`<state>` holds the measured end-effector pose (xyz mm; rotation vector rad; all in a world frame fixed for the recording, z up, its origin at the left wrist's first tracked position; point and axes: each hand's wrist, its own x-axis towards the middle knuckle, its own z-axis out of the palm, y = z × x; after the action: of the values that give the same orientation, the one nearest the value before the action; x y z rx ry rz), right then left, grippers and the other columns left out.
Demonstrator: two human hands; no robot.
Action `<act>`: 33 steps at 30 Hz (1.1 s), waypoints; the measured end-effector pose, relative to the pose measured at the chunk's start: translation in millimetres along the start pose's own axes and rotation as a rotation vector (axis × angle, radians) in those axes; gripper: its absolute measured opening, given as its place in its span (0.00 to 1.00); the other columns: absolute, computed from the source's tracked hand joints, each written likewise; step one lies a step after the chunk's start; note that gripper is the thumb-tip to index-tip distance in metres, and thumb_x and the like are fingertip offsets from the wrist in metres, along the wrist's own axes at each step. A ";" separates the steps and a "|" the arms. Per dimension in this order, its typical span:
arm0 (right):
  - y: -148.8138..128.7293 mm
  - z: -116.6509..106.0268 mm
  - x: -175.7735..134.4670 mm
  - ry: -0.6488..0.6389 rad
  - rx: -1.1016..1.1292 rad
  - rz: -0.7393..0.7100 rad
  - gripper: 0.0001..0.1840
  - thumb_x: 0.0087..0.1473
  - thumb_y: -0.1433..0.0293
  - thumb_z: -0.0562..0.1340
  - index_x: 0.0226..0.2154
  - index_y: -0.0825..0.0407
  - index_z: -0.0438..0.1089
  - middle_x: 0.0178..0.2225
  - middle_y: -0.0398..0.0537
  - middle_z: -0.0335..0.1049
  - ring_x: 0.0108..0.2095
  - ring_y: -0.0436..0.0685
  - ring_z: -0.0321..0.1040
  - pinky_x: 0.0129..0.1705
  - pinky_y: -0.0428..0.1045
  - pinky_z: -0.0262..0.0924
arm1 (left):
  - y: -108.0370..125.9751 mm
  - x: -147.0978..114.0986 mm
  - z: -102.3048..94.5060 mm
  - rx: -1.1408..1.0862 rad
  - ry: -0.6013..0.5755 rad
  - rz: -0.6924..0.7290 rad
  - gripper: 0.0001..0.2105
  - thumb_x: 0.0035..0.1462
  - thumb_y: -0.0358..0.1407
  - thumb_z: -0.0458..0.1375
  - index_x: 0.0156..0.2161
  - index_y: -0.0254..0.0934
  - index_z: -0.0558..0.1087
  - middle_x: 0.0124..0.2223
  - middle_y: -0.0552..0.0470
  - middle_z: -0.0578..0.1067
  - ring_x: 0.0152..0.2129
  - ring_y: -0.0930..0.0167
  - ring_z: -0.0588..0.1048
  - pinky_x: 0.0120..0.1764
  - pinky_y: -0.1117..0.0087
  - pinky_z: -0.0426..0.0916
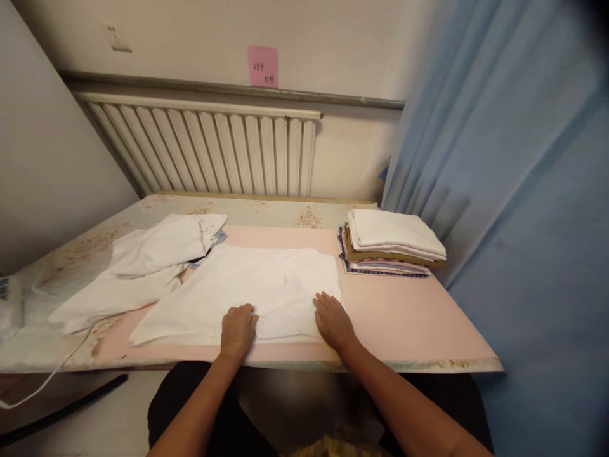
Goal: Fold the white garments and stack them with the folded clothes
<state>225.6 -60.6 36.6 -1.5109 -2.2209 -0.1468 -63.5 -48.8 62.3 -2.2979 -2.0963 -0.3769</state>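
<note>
A white shirt (280, 273) lies spread on the pink mat in front of me, its right part folded over, with small buttons along the near edge. My left hand (238, 330) is at the shirt's near edge, its fingers curled in and gripping the cloth. Toward the shirt's right end, my right hand (332, 319) rests flat, fingers stretched out on the fabric. To the left lies a rumpled heap of white clothes (157, 254), partly touching the shirt.
A stack of folded clothes (394, 235), white on top, sits at the right on the pink mat (404, 324). Beside it hangs a blue curtain (514, 190). A radiator (204, 149) stands behind the table. At the left, a white cord (61, 363) hangs over the front edge.
</note>
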 end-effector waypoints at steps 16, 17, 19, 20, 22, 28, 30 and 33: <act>-0.2 -2.1 0.1 0.017 0.014 0.002 0.21 0.59 0.73 0.53 0.55 0.53 0.64 0.58 0.54 0.62 0.62 0.59 0.52 0.63 0.59 0.46 | 16.5 1.6 -11.5 0.022 -0.055 0.165 0.11 0.57 0.24 0.47 0.33 0.38 0.71 0.34 0.46 0.72 0.36 0.64 0.67 0.41 0.64 0.60; -0.3 -2.4 0.1 0.014 0.017 0.002 0.21 0.59 0.73 0.53 0.55 0.53 0.64 0.58 0.54 0.62 0.62 0.59 0.52 0.63 0.59 0.46 | 17.8 1.6 -10.8 0.024 -0.057 0.153 0.11 0.58 0.26 0.47 0.33 0.37 0.71 0.34 0.45 0.72 0.36 0.64 0.68 0.40 0.64 0.61; -0.5 -2.7 0.0 0.008 0.019 0.003 0.21 0.59 0.73 0.53 0.55 0.54 0.64 0.58 0.54 0.62 0.62 0.59 0.52 0.63 0.59 0.46 | 23.5 -0.8 -9.9 0.030 -0.054 0.125 0.11 0.61 0.31 0.46 0.34 0.36 0.71 0.34 0.44 0.72 0.36 0.63 0.68 0.41 0.63 0.61; -0.5 -2.7 0.0 0.006 0.018 0.004 0.21 0.59 0.73 0.53 0.54 0.54 0.64 0.58 0.54 0.62 0.62 0.59 0.52 0.63 0.59 0.46 | 28.0 -3.1 -9.7 0.032 -0.050 0.114 0.13 0.62 0.34 0.46 0.34 0.35 0.72 0.35 0.43 0.72 0.36 0.62 0.68 0.41 0.62 0.61; -0.5 -2.3 -0.1 0.006 0.015 0.005 0.21 0.59 0.73 0.53 0.54 0.55 0.64 0.58 0.54 0.62 0.62 0.59 0.52 0.63 0.59 0.46 | 38.9 -9.3 -9.4 0.044 -0.038 0.095 0.15 0.63 0.38 0.45 0.38 0.34 0.72 0.37 0.42 0.72 0.38 0.61 0.68 0.43 0.60 0.61; 0.4 -0.6 -0.2 0.026 0.013 0.000 0.21 0.59 0.73 0.53 0.54 0.53 0.65 0.58 0.54 0.63 0.62 0.60 0.52 0.63 0.59 0.47 | 60.3 -24.2 0.0 0.091 0.039 0.020 0.19 0.62 0.37 0.46 0.54 0.31 0.66 0.54 0.36 0.69 0.46 0.56 0.66 0.44 0.56 0.63; 0.5 -0.3 -0.3 0.026 0.010 -0.001 0.21 0.59 0.73 0.53 0.54 0.53 0.65 0.58 0.54 0.62 0.62 0.60 0.52 0.63 0.59 0.47 | 59.7 -24.3 7.5 0.081 0.045 0.027 0.20 0.62 0.34 0.45 0.57 0.31 0.65 0.58 0.35 0.66 0.48 0.56 0.66 0.47 0.55 0.63; 0.5 0.2 -0.6 0.020 0.010 0.005 0.21 0.59 0.73 0.53 0.54 0.54 0.65 0.58 0.54 0.62 0.62 0.60 0.52 0.63 0.59 0.46 | 56.1 -21.1 20.1 0.051 0.049 0.079 0.22 0.60 0.27 0.44 0.58 0.28 0.63 0.60 0.34 0.65 0.55 0.58 0.64 0.54 0.56 0.59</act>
<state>226.1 -60.9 36.1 -1.5031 -2.1989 -0.1489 -6.6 -72.0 47.6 -2.3103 -1.9620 -0.3687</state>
